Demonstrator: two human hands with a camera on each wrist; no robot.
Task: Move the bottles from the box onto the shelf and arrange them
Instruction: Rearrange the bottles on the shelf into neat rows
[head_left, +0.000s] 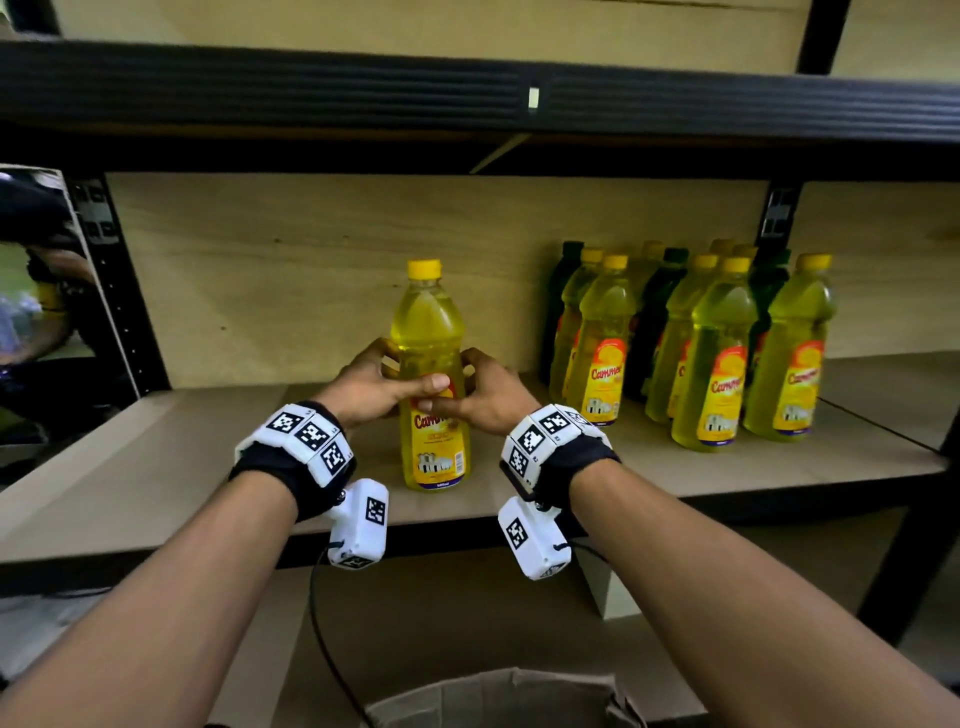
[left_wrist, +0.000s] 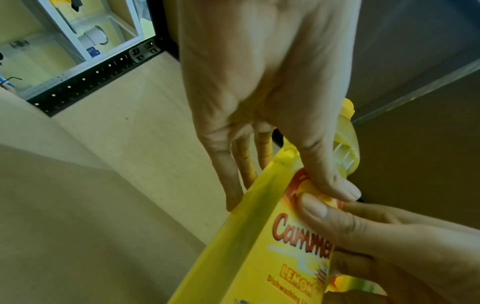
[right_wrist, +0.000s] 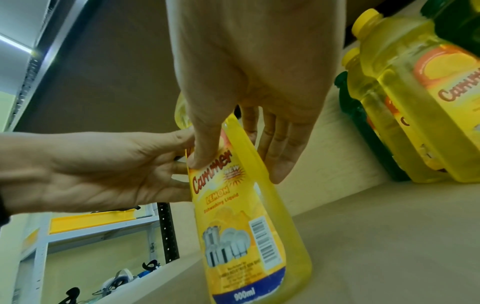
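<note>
A yellow bottle (head_left: 434, 374) of lemon dishwashing liquid, with a yellow cap and an orange label, stands upright near the front of the wooden shelf (head_left: 156, 467). Both hands hold its middle. My left hand (head_left: 371, 382) wraps it from the left, thumb across the label. My right hand (head_left: 480, 392) grips it from the right. In the left wrist view the bottle (left_wrist: 259, 246) sits under the left hand (left_wrist: 259, 123), whose thumb meets the right thumb. In the right wrist view the right hand (right_wrist: 246, 102) clasps the bottle (right_wrist: 239, 216).
A group of several yellow bottles and dark green ones (head_left: 696, 343) stands on the shelf's right part. A black shelf beam (head_left: 467, 98) runs overhead. The open cardboard box (head_left: 498, 696) lies below. The left upright (head_left: 119, 291) bounds the shelf.
</note>
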